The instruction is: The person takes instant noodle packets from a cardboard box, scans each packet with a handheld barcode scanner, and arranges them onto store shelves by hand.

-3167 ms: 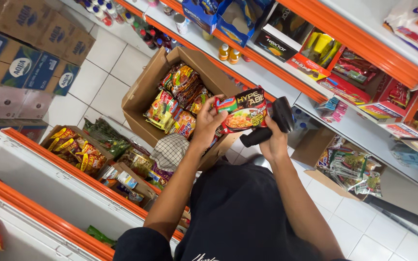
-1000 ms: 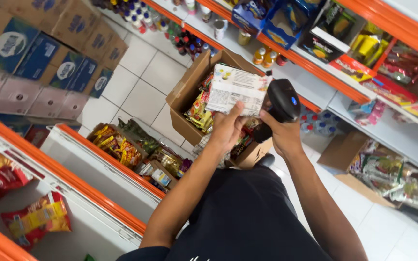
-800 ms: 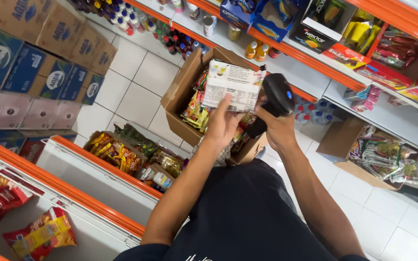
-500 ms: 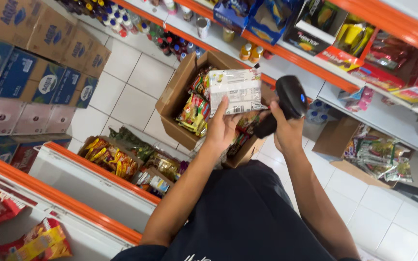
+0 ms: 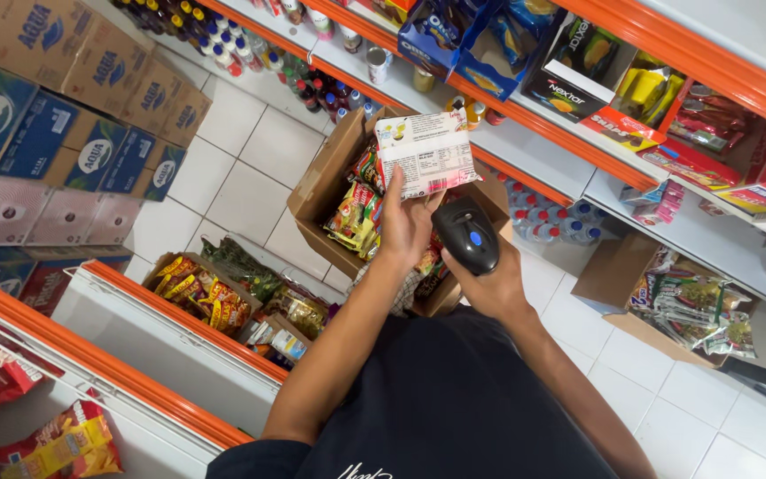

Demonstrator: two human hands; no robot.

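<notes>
My left hand (image 5: 407, 226) holds up a flat noodle packet (image 5: 425, 153) with its pale printed back turned toward me. My right hand (image 5: 490, 284) grips a black handheld scanner (image 5: 466, 233) with a blue button, just below and right of the packet, its head aimed at the packet's lower edge. Both hands hover over an open cardboard box (image 5: 330, 173) full of colourful snack packets on the floor.
Orange-edged shelves (image 5: 578, 168) with bottles, boxes and packets run across the top right. Stacked cartons (image 5: 55, 115) stand at the left. A white freezer chest (image 5: 135, 346) with orange trim is at lower left; another open box of packets (image 5: 684, 306) sits at right.
Earlier the packet faced me with its colourful front; it has been turned to show its back. The scanner has swung from beside the packet to just below it.
</notes>
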